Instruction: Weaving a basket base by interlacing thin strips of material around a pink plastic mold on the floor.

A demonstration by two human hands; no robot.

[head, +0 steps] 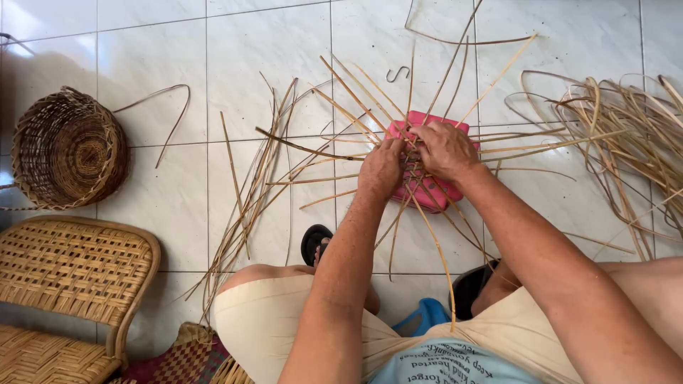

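Both hands work rattan strips (334, 153) fanned over a pink block (427, 186) on the white tiled floor (163, 50). The left hand (380, 168) and right hand (445, 149) pinch crossing strips together. A woven basket (69, 149) lies left, above a cane chair (75, 267); loose rattan bundle (626, 135) lies right.

You have no packages, labels, signs or screens in front of you here; the nearest thing to lettering is the dark print across the front of your own light blue shirt (448, 364), at the bottom edge of the view.
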